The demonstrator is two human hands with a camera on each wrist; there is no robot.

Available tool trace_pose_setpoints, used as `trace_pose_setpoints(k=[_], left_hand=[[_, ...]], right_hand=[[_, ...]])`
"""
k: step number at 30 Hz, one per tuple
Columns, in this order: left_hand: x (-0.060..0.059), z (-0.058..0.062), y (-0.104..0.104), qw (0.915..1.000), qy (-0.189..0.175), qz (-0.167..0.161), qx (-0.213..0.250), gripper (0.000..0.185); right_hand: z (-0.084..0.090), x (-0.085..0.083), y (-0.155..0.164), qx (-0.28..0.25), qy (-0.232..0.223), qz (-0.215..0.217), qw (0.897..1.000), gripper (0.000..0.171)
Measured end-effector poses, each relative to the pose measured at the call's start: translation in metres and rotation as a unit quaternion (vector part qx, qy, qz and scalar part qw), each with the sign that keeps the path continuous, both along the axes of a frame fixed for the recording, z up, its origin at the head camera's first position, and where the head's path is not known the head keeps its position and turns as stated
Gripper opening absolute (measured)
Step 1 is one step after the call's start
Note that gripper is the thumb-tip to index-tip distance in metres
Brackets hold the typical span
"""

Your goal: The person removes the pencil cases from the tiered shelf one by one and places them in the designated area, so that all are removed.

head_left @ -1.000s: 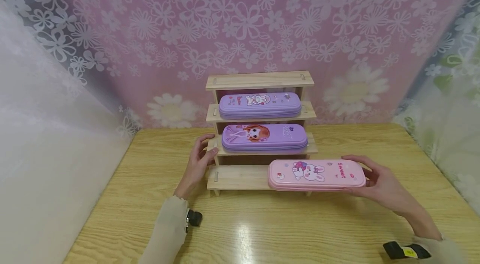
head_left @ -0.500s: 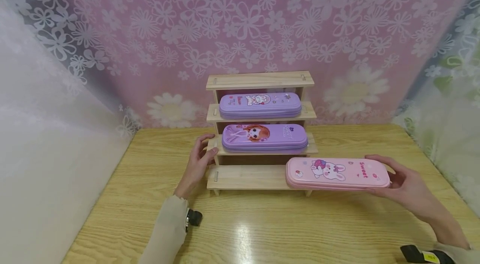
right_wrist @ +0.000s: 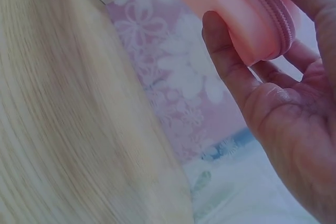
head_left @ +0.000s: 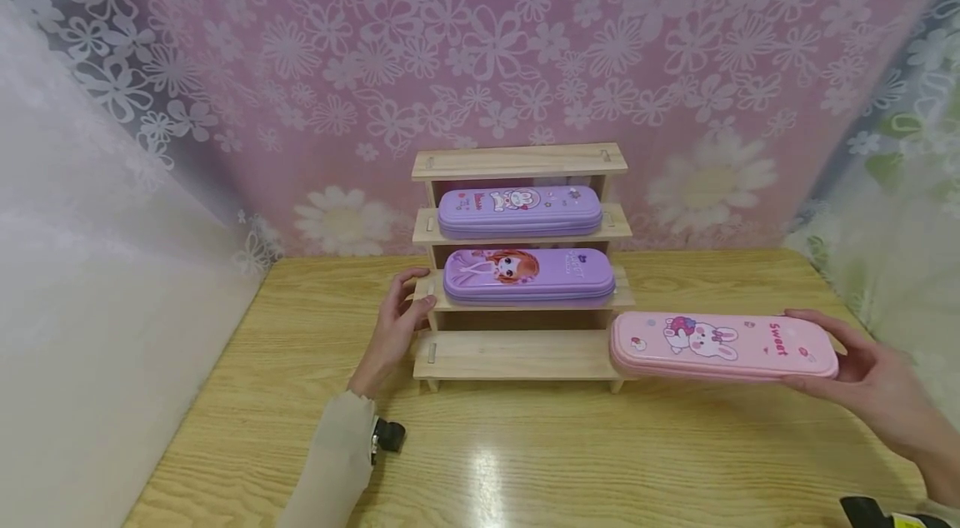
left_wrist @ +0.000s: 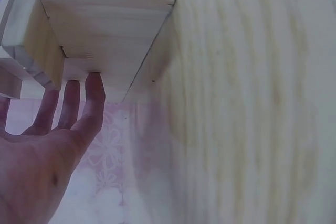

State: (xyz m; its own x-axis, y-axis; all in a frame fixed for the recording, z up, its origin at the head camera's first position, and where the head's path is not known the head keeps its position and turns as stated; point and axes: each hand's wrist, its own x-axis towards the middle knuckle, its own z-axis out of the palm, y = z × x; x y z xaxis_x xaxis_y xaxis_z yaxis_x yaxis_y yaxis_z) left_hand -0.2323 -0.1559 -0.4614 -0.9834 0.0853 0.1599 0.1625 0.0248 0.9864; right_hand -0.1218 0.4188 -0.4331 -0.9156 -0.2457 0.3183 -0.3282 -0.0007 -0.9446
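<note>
Right grip pinching a pink bunny pencil case, lower right of the frame.
Thumb and fingers are on its right end, opened only as far as the case needs; in the head view its left end overlaps the bottom right of the wooden step shelf. Left grip's curled round the shelf's left edge, near centre. Purple cartoon case sits above a purple red-haired-girl case, wood-grain desk underneath.
</note>
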Motion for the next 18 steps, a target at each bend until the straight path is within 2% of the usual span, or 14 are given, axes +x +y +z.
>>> trace_pose_setpoints(k=[6,9,12,14,18], left_hand=[[0.0,0.003,0.0,0.9999,0.007,-0.006,-0.007,0.044],[0.0,0.004,0.001,0.9997,0.013,-0.009,-0.016,0.043],[0.0,0.005,0.0,0.9996,0.014,-0.011,-0.021,0.043],[0.0,0.006,0.0,0.9995,0.014,-0.012,-0.026,0.043],[-0.001,0.007,0.0,0.9991,0.012,-0.011,-0.04,0.043]], right_hand=[[-0.001,0.006,0.009,-0.047,0.004,-0.06,0.997,0.078],[0.001,0.005,0.008,-0.051,-0.001,-0.099,0.994,0.075],[0.003,0.002,0.003,-0.005,-0.001,-0.148,0.989,0.072],[0.004,-0.001,-0.003,0.046,-0.004,-0.19,0.981,0.072],[0.005,-0.009,-0.015,0.134,-0.007,-0.266,0.955,0.07]])
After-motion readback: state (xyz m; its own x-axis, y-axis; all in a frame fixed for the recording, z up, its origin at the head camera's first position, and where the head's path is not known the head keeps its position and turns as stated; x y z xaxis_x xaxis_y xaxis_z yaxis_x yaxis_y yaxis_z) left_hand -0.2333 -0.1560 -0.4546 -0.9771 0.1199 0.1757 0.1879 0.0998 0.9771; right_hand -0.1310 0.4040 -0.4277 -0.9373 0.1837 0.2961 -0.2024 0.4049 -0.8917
